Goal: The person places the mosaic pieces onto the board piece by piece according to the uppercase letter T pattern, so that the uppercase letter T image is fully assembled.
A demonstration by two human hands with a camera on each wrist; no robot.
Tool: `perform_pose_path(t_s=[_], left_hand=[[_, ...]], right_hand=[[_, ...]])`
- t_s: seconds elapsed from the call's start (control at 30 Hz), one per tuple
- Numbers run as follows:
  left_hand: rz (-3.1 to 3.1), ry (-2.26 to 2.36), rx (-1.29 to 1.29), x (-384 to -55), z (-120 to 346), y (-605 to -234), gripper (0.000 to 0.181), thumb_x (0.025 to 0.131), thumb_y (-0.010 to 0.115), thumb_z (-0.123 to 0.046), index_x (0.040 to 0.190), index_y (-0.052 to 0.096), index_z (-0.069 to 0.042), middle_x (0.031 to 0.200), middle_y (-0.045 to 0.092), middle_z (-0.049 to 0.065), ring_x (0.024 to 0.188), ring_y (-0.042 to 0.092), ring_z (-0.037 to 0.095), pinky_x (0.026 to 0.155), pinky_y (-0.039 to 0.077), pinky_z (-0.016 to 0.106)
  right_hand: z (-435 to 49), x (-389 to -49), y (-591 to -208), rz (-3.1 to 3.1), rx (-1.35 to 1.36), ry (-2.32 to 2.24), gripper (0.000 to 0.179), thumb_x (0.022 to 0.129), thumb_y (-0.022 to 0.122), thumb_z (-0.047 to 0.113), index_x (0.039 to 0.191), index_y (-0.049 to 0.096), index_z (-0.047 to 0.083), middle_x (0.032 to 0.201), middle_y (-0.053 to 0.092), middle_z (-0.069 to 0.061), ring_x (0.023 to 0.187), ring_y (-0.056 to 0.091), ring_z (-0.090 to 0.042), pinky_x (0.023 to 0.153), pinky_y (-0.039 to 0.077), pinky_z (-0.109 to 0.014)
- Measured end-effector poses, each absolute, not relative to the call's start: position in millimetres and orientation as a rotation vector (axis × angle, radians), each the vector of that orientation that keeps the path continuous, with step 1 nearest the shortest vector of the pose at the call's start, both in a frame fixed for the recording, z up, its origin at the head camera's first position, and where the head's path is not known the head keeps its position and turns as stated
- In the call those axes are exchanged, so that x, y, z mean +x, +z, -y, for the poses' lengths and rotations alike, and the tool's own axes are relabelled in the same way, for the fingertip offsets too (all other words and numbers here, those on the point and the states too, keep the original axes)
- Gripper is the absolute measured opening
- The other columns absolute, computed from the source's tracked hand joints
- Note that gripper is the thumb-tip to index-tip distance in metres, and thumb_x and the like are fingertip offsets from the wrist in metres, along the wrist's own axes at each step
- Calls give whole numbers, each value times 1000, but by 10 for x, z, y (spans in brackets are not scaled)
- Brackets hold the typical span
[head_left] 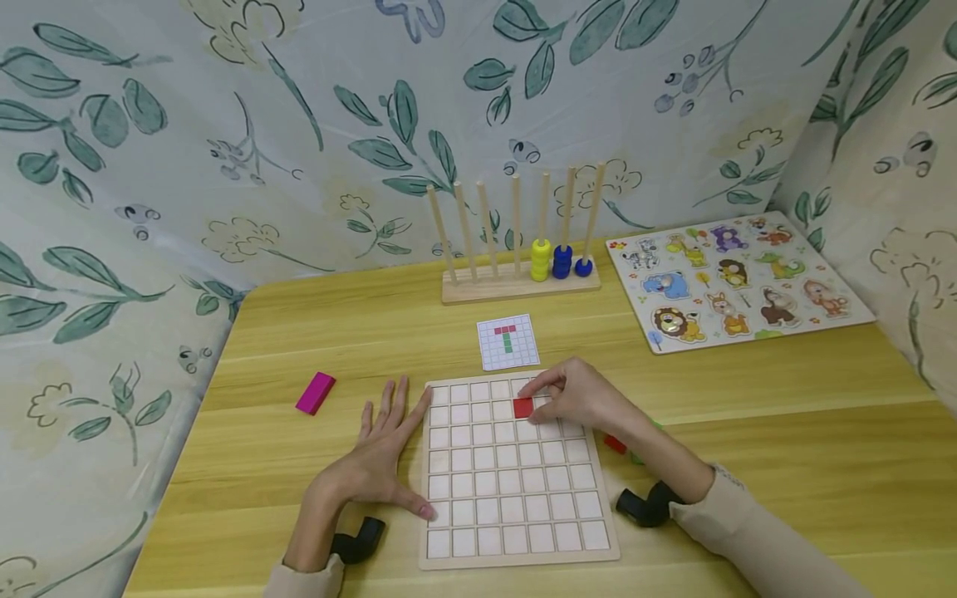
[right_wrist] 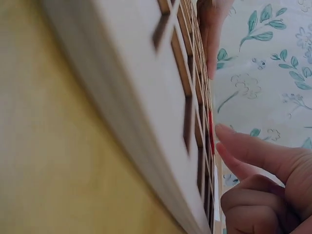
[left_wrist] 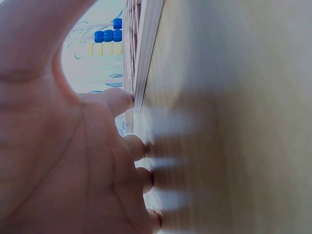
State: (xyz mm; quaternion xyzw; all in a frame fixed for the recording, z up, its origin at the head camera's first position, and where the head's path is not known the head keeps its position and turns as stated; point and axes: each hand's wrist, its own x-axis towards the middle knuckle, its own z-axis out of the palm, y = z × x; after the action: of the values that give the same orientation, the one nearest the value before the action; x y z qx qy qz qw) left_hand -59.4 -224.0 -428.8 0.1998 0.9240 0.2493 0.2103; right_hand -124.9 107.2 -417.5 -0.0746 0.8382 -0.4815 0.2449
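Note:
A pale wooden grid board lies flat on the table. My left hand spreads its fingers along the board's left side, thumb and index finger against its edge. In the left wrist view the index fingertip meets the board's edge. At the upper part of the grid, my right hand has its thumb and index finger on opposite edges of a red square tile. The right wrist view shows the red tile edge-on, level with the grid, close to those fingertips. A card with a coloured T pattern sits behind the board.
A magenta block lies at the left. Another red piece and a partly hidden green piece lie under the right forearm. Behind stand a pegged bead rack and an animal puzzle board.

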Motion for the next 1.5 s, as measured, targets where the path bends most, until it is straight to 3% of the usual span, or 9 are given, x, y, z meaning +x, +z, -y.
perform_pose_path(t_s=[0.4, 0.73, 1.5], left_hand=[[-2563, 700, 564, -585, 2254, -4278, 155, 57, 99, -53, 167, -4, -15, 168, -30, 22, 156, -28, 45, 121, -17, 73], [-2560, 719, 550, -579, 2259, -4304, 155, 56, 99, -52, 167, -4, -16, 169, -30, 21, 156, -29, 44, 121, -18, 72], [-2561, 722, 556, -582, 2242, -4308, 155, 56, 99, -52, 167, -3, -16, 169, -29, 20, 156, -28, 44, 122, -19, 70]], right_hand=[[-1712, -1222, -3993, -2323, -170, -1277, 31, 89, 83, 26, 116, 79, 12, 63, 32, 4, 60, 34, -14, 52, 27, -26], [-2187, -1118, -4105, -2325, -183, -1195, 37, 89, 82, 27, 120, 77, 8, 62, 35, 6, 58, 35, -11, 53, 27, -25], [-2292, -1188, -4162, -2205, -259, -1189, 29, 89, 82, 21, 112, 78, 3, 59, 38, 6, 53, 35, -8, 51, 28, -22]])
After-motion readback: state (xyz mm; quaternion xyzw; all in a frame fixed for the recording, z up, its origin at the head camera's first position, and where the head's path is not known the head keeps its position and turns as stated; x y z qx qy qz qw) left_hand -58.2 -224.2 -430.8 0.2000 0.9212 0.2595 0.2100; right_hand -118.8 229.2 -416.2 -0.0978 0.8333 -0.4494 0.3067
